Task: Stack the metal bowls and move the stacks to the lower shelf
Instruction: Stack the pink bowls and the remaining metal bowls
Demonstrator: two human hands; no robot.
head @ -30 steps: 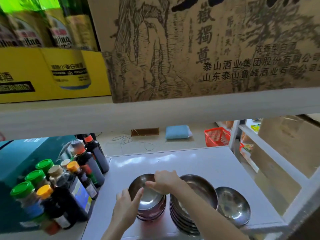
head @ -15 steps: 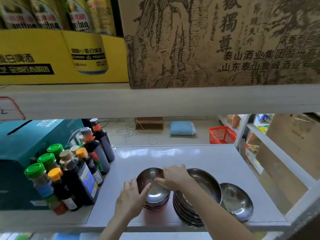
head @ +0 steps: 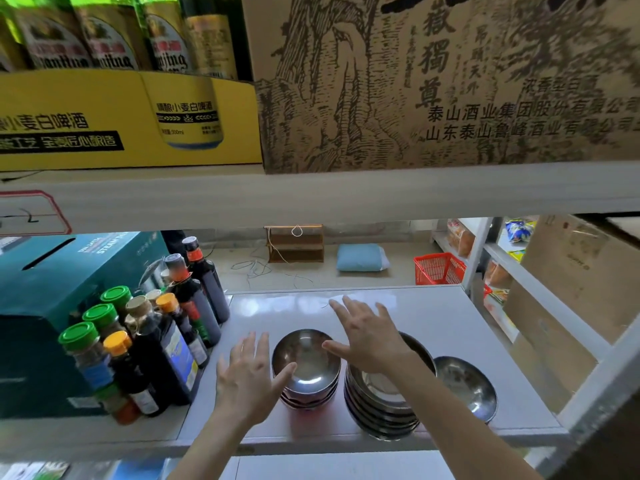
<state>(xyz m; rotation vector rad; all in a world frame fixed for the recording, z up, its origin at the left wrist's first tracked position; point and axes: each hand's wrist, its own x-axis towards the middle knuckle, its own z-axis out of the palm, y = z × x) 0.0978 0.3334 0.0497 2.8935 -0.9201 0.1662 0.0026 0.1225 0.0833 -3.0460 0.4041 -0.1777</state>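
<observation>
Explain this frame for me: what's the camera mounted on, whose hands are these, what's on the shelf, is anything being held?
There is no robot here. A person wears a wide-angle camera on the head, looking forward and down, so this one view shows their own two bare hands.

The white shelf carries a small stack of metal bowls, a taller stack to its right, and a single bowl further right. Sauce bottles and a teal box stand at the left.

Nothing is held. The left hand is open beside the small stack, thumb near its rim. The right hand is spread open above the stacks. The shelf above holds a yellow beer carton and a brown printed carton.
</observation>
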